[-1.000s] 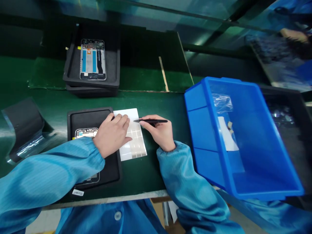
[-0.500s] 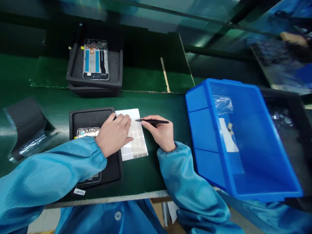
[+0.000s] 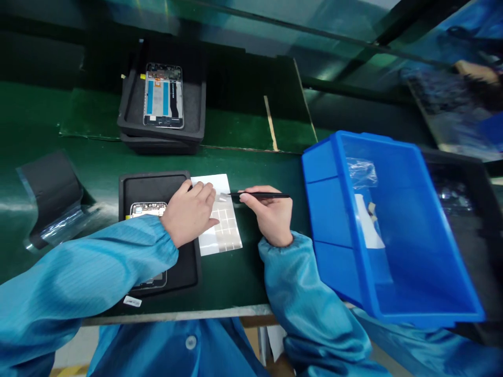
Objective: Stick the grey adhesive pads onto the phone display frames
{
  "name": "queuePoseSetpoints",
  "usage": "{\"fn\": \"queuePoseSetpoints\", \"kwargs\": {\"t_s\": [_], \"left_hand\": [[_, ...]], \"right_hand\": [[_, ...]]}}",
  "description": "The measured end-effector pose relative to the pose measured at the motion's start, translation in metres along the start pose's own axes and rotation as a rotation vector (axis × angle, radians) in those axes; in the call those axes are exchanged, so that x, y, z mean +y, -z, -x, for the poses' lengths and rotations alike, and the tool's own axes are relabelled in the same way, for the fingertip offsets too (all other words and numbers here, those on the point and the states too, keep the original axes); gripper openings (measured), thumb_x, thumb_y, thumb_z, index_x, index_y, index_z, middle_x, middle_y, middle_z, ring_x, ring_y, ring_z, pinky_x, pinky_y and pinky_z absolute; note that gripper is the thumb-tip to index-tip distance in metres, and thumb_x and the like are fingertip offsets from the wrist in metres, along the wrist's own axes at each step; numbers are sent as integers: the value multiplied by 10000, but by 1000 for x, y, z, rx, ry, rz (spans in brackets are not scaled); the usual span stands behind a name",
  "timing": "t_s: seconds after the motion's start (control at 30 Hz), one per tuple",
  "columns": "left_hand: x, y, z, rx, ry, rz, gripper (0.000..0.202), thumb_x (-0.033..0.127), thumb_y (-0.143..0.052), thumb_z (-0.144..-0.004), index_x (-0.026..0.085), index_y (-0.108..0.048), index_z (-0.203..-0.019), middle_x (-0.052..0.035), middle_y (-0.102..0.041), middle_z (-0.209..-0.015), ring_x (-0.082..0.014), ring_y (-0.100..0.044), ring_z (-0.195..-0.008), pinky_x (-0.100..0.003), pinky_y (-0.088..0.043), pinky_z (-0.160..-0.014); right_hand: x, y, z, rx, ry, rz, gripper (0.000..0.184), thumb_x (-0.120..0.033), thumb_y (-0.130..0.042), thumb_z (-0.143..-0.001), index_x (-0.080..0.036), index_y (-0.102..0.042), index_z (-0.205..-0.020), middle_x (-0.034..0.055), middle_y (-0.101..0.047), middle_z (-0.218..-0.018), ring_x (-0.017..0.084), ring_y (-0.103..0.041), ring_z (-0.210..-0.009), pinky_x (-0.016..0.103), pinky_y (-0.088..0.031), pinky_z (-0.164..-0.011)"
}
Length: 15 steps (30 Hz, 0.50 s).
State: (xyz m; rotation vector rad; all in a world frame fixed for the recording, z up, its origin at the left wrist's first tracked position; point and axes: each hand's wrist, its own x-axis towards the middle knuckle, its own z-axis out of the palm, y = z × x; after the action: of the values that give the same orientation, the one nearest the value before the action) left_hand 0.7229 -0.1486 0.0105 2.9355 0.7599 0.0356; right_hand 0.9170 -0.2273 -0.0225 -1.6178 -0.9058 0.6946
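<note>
My left hand lies with its fingers stretched out on a white sheet of pale, square stickers, over the sheet's left side. My right hand pinches black tweezers, held level with the tips pointing left over the sheet. At the tips is a small pale piece, seemingly a sticker. Under my left forearm an opened phone rests in a black foam tray, which touches the sheet's left edge. My sleeve hides the middle of the phone.
Stacked black trays at the back hold another opened phone. A blue bin with clear plastic and white paper stands at right. Black film curls at left. A small white label lies near the front edge. A person's hand shows far right.
My right hand has drawn the tweezers slightly right, away from my left hand, and a pale piece now shows at the tips. My left hand stays on the sheet. The whole view has shifted slightly.
</note>
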Motion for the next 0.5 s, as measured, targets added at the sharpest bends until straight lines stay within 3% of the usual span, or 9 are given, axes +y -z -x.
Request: {"fn": "queuePoseSetpoints", "kwargs": {"t_s": [0.07,0.17,0.2,0.27,0.37,0.43,0.5], "left_hand": [[-8,10,14,91,20,50,591,426,-610,-932,45,-512,-1373,-183,-543,-1406,-308,-509,-1261,-446,-386,-1054],[-28,31,71,223,98,140,402,356,-598,-942,107,-589,-1256,-158,-600,-1296,-286,-561,-1170,-412,-468,-951],[-34,38,96,223,118,171,312,355,-585,-949,132,-628,-1162,-131,-643,-1173,-260,-600,-1058,-399,-493,-890],[-40,45,148,83,90,266,307,439,-591,-941,163,-653,-1060,-83,-661,-1013,-220,-623,-917,-372,-522,-814],[-36,39,207,-91,100,288,466,553,-607,-901,165,-639,-1156,-94,-645,-1072,-227,-637,-907,-371,-560,-772],[-28,26,224,-76,122,268,433,496,-584,-931,148,-629,-1184,-105,-635,-1097,-222,-649,-910,-354,-575,-764],[-19,15,227,-6,136,265,360,424,-557,-960,133,-638,-1156,-107,-638,-1077,-205,-655,-893,-331,-577,-769]], "right_hand": [[-5,2,5,25,12,-19,231,-303,-870,-688,-183,-743,-839,44,-775,-801,191,-738,-699,321,-611,-666],[-12,1,19,50,28,-29,218,-303,-875,-692,-200,-748,-837,31,-763,-783,182,-722,-669,306,-595,-625],[-15,-1,26,45,26,-24,219,-305,-878,-691,-206,-750,-838,27,-758,-779,180,-716,-661,303,-590,-613],[-22,-10,39,3,7,-23,224,-306,-884,-685,-216,-750,-841,20,-749,-770,176,-706,-646,296,-585,-591],[-38,-30,56,-106,-15,-39,214,-292,-890,-678,-221,-754,-827,15,-745,-756,167,-695,-626,276,-578,-559],[-50,-47,64,-182,-16,-52,179,-269,-882,-685,-218,-756,-802,19,-750,-764,171,-707,-653,273,-593,-587],[-60,-62,70,-245,-26,-67,142,-246,-864,-704,-214,-755,-790,25,-757,-780,178,-725,-701,283,-614,-648]]}}
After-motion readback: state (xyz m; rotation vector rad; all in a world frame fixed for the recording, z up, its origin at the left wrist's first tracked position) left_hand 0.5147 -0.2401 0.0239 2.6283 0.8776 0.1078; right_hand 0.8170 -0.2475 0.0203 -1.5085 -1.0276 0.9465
